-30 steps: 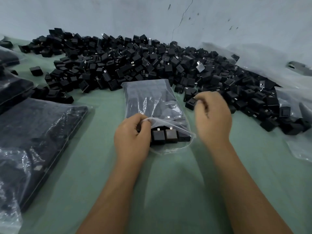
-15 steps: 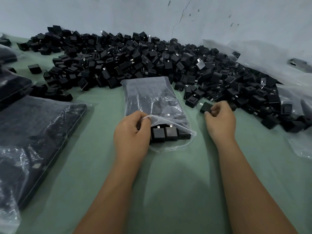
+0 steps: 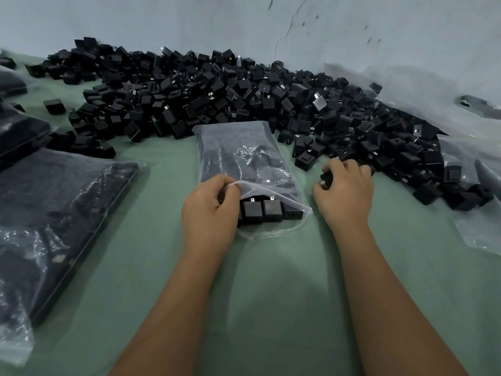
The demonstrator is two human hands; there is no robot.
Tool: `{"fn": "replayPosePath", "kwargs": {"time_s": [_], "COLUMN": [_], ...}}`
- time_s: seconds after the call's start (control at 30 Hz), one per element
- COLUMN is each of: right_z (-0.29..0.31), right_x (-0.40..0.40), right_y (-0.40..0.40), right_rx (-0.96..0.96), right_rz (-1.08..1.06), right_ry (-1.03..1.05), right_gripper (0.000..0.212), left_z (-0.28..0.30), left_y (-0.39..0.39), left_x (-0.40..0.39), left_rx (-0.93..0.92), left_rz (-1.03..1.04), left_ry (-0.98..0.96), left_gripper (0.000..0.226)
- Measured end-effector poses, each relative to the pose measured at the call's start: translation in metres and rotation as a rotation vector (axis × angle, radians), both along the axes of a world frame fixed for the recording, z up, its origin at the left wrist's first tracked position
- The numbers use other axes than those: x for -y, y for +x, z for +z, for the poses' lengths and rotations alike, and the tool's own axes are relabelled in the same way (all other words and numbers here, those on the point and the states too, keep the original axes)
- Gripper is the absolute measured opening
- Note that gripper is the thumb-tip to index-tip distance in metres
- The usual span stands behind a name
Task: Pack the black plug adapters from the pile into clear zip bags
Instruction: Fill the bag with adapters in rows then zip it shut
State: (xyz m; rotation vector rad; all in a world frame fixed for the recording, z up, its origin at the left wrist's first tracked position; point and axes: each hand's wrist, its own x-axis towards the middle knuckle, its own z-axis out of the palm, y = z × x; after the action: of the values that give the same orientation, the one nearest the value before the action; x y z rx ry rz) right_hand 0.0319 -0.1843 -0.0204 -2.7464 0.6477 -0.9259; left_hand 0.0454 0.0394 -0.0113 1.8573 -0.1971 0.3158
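Observation:
A clear zip bag (image 3: 244,156) nearly full of black plug adapters lies lengthwise on the green table, its open mouth toward me. My left hand (image 3: 210,210) pinches the upper lip of the mouth and lifts it; three adapters (image 3: 267,211) show in the opening. To the right of the bag, my right hand (image 3: 345,192) curls round a black adapter (image 3: 326,180) at the near edge of the big pile of loose adapters (image 3: 244,101), which spreads across the far side of the table.
Filled bags of adapters (image 3: 51,213) lie stacked at the left. Empty clear bags (image 3: 477,213) lie at the right edge. A single adapter (image 3: 54,105) sits apart at the far left. A pale wall (image 3: 244,23) stands behind the pile.
My right hand came down from above the pile to its near edge and closed on an adapter. My left hand stayed pinching the bag's lip.

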Motion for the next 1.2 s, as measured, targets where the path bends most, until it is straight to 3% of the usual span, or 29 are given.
{"fn": "replayPosePath", "kwargs": {"time_s": [0.07,0.2,0.37,0.5,0.67,0.9,1.2], "right_z": [0.001,0.004,0.0,0.001,0.004,0.003,0.005], "right_x": [-0.007,-0.02,-0.017,-0.017,-0.025,-0.036,-0.033], "right_y": [-0.003,-0.012,-0.022,-0.03,-0.041,-0.042,-0.042], "right_rx": [0.087,0.262,0.159,0.133,0.197,-0.021,-0.014], "right_rz": [0.061,0.275,0.131,-0.002,-0.066,-0.07,-0.098], "right_ry": [0.019,0.318,0.597,0.572,0.535,0.164,0.253], "right_gripper": [0.034,0.042,0.025,0.037,0.014,0.026,0.02], "left_z": [0.0,0.002,0.003,0.004,0.004,0.004,0.001], "left_y": [0.0,-0.001,-0.001,-0.002,-0.003,-0.003,-0.002], "left_x": [0.0,0.0,0.0,-0.001,-0.001,-0.001,-0.002], "left_rx": [0.0,-0.006,-0.019,-0.02,-0.024,-0.024,-0.022], "left_rz": [0.003,0.009,-0.004,-0.017,-0.019,-0.024,-0.032], "left_ry": [0.003,0.003,-0.001,-0.019,-0.014,-0.025,-0.031], "left_gripper": [0.018,0.021,0.023,0.032,0.032,0.033,0.029]}}
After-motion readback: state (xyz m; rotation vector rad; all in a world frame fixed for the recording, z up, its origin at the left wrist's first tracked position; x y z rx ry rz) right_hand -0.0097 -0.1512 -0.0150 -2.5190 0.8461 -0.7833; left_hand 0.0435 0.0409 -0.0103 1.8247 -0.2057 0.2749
